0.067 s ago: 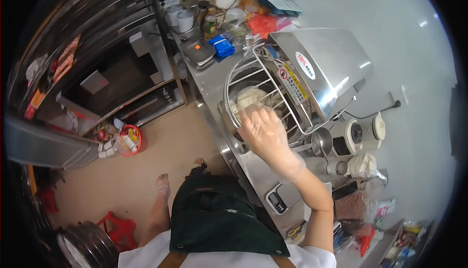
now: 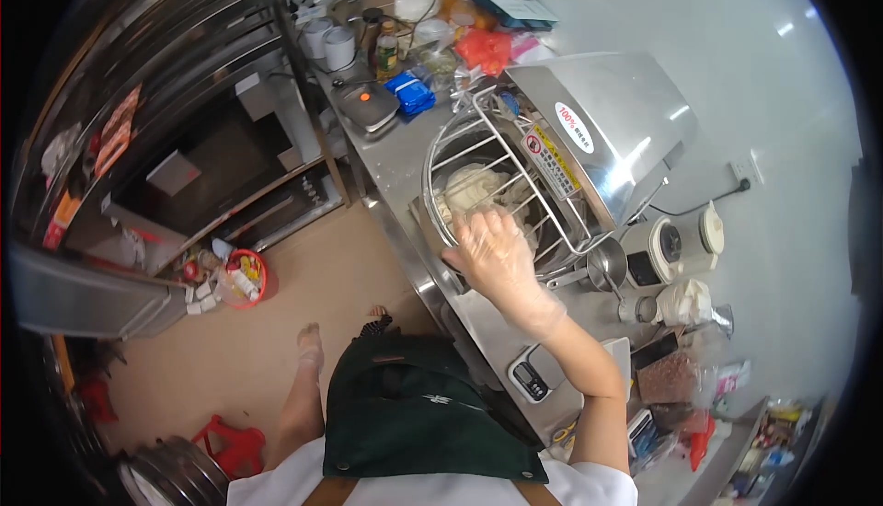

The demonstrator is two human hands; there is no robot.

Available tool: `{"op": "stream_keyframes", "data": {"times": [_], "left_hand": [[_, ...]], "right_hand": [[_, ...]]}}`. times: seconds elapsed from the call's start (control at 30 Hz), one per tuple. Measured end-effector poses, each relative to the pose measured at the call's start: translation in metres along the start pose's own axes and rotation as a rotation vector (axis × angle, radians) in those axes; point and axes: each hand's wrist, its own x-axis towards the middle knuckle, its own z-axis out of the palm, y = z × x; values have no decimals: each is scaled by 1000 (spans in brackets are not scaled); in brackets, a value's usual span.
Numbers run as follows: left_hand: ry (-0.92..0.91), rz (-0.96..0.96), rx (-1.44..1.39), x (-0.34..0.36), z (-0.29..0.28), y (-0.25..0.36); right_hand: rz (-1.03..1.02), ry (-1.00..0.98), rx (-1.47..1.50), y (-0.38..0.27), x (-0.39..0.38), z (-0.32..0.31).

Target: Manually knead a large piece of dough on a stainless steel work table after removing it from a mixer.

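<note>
My right hand point(image 2: 498, 250), in a clear plastic glove, is at the near rim of the wire guard point(image 2: 501, 149) of a steel dough mixer point(image 2: 625, 106). Its fingers curl over the guard's rim, and their tips are partly hidden. Below the bars, pale dough point(image 2: 474, 184) lies in the mixer's bowl point(image 2: 449, 149). My left hand point(image 2: 310, 339) hangs low at my left side, above the floor and away from the counter. It seems gloved too; its fingers are too small to make out.
A white kitchen scale point(image 2: 529, 375), a saucepan point(image 2: 602, 265) and a blender-like appliance point(image 2: 655, 247) stand right of the mixer. Beyond it are a lidded steel container point(image 2: 368, 106), a blue packet point(image 2: 411, 92) and an oil bottle point(image 2: 386, 51). A red bin point(image 2: 267, 281) and red stool point(image 2: 235, 446) are on the floor.
The whole view has shifted slightly. My right hand stays at the guard's near rim, a little turned, and my left hand still hangs down.
</note>
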Motion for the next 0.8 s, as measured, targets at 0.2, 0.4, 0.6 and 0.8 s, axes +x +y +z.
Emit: {"op": "stream_keyframes", "data": {"times": [0.2,0.4,0.6,0.8], "left_hand": [[-17,634,-373,-20,9,277],[71,1625,-11,-159,90,489],[-142,1321,956,-169,155,557],[-156,1445,1151,-149,140,532]], "right_hand": [[29,-139,-88,-19,17,-10],[83,351,-210,61,79,-156],[275,654,-132,158,123,-252],[445,670,-129,232,125,-281]]}}
